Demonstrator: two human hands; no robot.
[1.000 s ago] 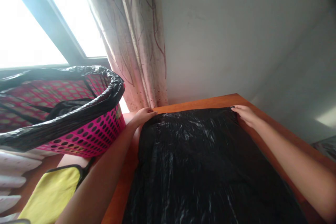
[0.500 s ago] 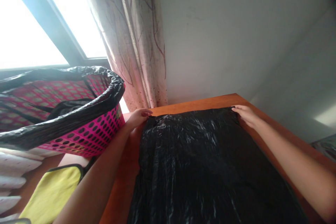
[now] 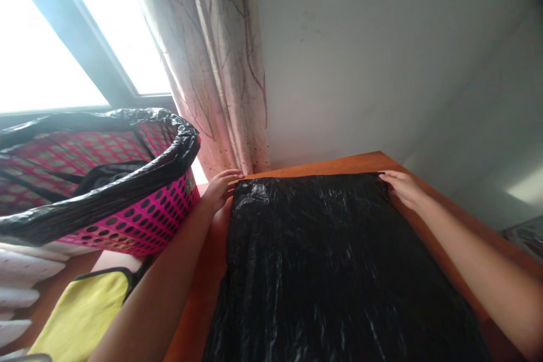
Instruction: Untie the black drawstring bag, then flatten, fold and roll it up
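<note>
A black plastic bag (image 3: 322,260) lies spread out over the wooden table, its far edge fairly straight and its surface shiny with small creases. My left hand (image 3: 220,188) is at the bag's far left corner, fingers stretched out and touching or just beside the edge. At the far right corner, my right hand (image 3: 399,185) pinches the bag between thumb and fingers. The near end of the bag runs out of view at the bottom.
A pink perforated basket (image 3: 139,223) with a black bag liner (image 3: 97,203) folded over its rim stands at the left. Below it lies a yellow cloth (image 3: 80,314) with dark edging. The orange-brown table (image 3: 331,167) nears a wall (image 3: 360,68) and a curtain (image 3: 229,68).
My left hand has straightened its fingers from a curled pinch, and the bag's left corner has shifted slightly outward and flattened. My right hand has moved slightly right with its corner.
</note>
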